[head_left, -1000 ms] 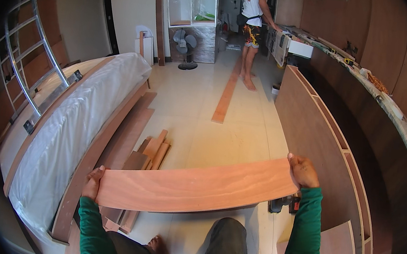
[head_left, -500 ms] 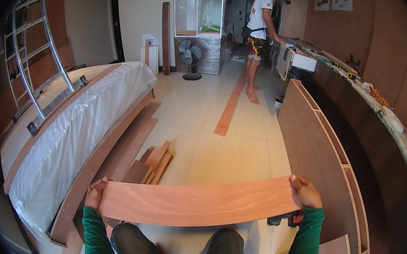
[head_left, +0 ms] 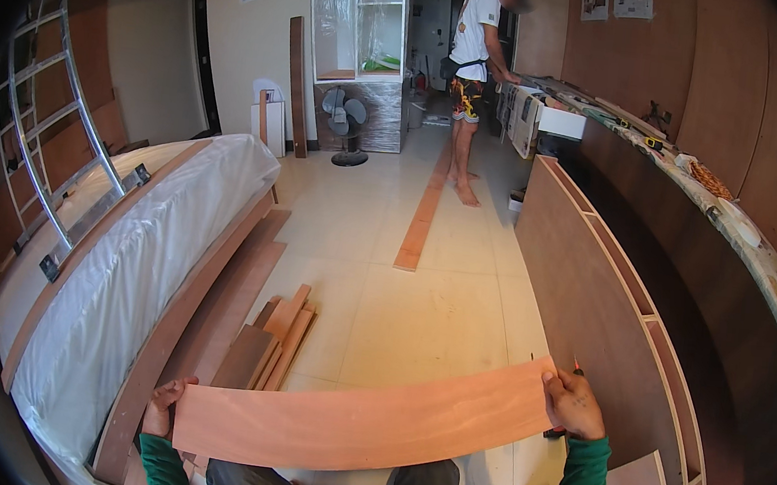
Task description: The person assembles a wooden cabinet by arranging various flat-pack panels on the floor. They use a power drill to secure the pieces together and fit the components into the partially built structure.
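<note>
A long, thin wooden board [head_left: 360,424] with a reddish-brown face spans the space in front of me, above my knees, its right end higher than its left. At its left end my left hand [head_left: 162,408] is closed on the edge, with the fingertips showing by the upper corner. Closed round the opposite end is my right hand [head_left: 574,403], its thumb against the board's face. A dark tool with red parts [head_left: 556,433] lies partly hidden behind the right hand and the board.
Several short wood pieces [head_left: 269,344] lie stacked on the floor. A plastic-covered mattress-like block [head_left: 116,309] with a ladder [head_left: 80,115] on it stands left. A hollow wooden panel frame [head_left: 593,274] stands right. Another person [head_left: 473,53] works beside a cluttered bench [head_left: 681,164]; a plank [head_left: 420,227] lies nearby.
Both hands have brought the board slightly lower and to the left, with its left end dropping more. The view has shifted a little. The other person remains at the bench.
</note>
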The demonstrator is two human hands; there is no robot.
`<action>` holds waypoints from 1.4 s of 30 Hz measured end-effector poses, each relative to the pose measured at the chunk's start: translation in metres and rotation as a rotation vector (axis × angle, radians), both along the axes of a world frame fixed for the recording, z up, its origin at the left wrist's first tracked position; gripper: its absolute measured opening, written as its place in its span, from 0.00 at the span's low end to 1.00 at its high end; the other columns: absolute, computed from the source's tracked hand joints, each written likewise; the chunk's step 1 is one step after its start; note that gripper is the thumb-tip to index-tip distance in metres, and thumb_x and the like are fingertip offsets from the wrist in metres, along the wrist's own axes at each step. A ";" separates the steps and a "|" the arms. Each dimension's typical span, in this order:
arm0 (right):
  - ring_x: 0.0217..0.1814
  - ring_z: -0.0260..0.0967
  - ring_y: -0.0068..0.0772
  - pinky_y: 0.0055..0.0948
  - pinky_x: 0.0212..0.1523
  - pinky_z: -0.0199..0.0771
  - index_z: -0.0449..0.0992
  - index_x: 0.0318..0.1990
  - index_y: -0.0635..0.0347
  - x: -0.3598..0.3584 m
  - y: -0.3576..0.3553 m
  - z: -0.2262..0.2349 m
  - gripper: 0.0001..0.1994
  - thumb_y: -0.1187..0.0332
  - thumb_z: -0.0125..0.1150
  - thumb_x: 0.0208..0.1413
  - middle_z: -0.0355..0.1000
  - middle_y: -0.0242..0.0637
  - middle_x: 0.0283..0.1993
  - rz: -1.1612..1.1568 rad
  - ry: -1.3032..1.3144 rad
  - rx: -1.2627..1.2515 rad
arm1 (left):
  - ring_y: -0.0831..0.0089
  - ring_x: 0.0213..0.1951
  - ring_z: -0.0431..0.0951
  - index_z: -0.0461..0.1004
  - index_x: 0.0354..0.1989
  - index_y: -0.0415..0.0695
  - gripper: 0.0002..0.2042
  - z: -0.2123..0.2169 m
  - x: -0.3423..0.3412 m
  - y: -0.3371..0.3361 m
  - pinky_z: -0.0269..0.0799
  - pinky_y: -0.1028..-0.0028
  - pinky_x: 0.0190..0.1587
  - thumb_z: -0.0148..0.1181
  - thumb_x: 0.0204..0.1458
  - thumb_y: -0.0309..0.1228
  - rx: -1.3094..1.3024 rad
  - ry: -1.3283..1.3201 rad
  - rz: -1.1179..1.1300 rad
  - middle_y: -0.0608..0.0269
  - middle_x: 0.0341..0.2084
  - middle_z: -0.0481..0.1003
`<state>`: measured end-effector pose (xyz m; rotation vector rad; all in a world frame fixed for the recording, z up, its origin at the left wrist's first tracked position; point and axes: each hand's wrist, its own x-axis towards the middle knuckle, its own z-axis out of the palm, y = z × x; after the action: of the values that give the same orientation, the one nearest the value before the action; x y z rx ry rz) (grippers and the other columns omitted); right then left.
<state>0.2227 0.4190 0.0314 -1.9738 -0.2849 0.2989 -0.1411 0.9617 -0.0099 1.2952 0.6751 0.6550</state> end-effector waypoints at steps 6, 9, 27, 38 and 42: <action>0.18 0.55 0.17 0.25 0.20 0.55 0.68 0.26 0.59 -0.011 -0.008 0.001 0.19 0.61 0.51 0.71 0.62 0.25 0.18 -0.007 -0.001 -0.004 | 0.69 0.39 0.81 0.81 0.47 0.34 0.20 -0.007 -0.017 -0.004 0.76 0.71 0.49 0.69 0.51 0.38 0.036 -0.024 -0.025 0.56 0.38 0.81; 0.17 0.56 0.17 0.25 0.19 0.56 0.68 0.25 0.59 -0.016 -0.008 0.004 0.19 0.61 0.51 0.71 0.62 0.25 0.18 -0.016 0.050 0.005 | 0.70 0.38 0.81 0.81 0.47 0.35 0.21 0.008 -0.014 -0.021 0.77 0.70 0.48 0.71 0.51 0.38 0.038 -0.024 -0.005 0.55 0.38 0.82; 0.20 0.64 0.19 0.25 0.22 0.63 0.75 0.44 0.72 -0.021 -0.008 0.011 0.15 0.64 0.57 0.65 0.69 0.30 0.20 -0.170 -0.173 -0.052 | 0.74 0.37 0.75 0.77 0.54 0.34 0.23 0.005 -0.038 -0.022 0.73 0.74 0.43 0.64 0.62 0.43 0.535 0.439 0.224 0.58 0.40 0.77; 0.18 0.67 0.19 0.24 0.20 0.64 0.69 0.55 0.82 -0.012 -0.001 0.007 0.23 0.65 0.59 0.64 0.70 0.33 0.19 -0.199 -0.159 0.001 | 0.54 0.50 0.77 0.75 0.53 0.39 0.22 0.028 -0.011 -0.030 0.70 0.62 0.56 0.60 0.61 0.44 0.730 0.697 0.270 0.45 0.47 0.77; 0.17 0.66 0.19 0.23 0.19 0.63 0.69 0.55 0.82 -0.011 -0.003 0.001 0.22 0.65 0.58 0.64 0.69 0.32 0.18 -0.178 -0.148 -0.045 | 0.54 0.50 0.77 0.76 0.50 0.38 0.21 0.036 -0.011 -0.028 0.70 0.62 0.56 0.61 0.61 0.45 0.776 0.717 0.221 0.45 0.46 0.77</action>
<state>0.2113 0.4155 0.0327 -2.0533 -0.1965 0.0446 -0.1523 0.9334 0.0262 2.2443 1.2257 0.6511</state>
